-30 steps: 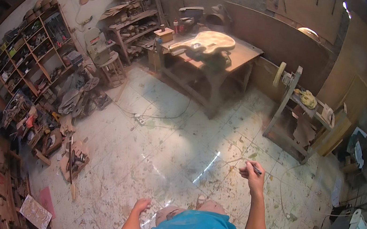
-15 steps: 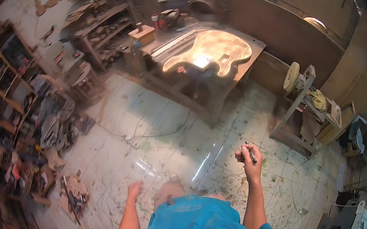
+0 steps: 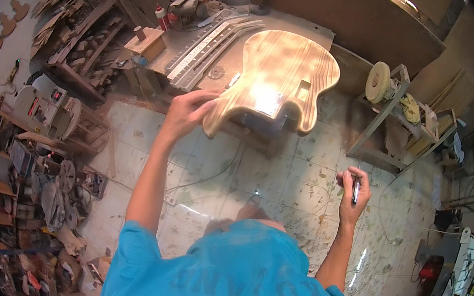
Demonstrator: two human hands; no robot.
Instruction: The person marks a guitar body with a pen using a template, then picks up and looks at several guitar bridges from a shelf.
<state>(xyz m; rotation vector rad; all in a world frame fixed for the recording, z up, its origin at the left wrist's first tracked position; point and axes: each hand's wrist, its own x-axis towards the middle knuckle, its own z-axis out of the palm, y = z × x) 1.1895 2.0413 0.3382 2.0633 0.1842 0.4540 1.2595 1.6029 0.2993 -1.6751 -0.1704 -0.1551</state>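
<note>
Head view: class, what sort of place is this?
Probably a guitar-making woodshop: an unfinished wooden guitar body lies on the workbench, wood offcuts fill the racks, and a buffing wheel stands nearby.

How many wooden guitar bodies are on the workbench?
1. The pale wooden guitar body lies flat on the workbench, its lower edge at the left hand. The right hand holds a small dark tool away from it. Others may be hidden among the clutter.

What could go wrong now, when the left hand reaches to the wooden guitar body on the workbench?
1. The guitar body overhangs the workbench edge; a push from the left hand might tip it off.
2. The right hand holds a thin dark tool, which could scratch the wood.
</note>
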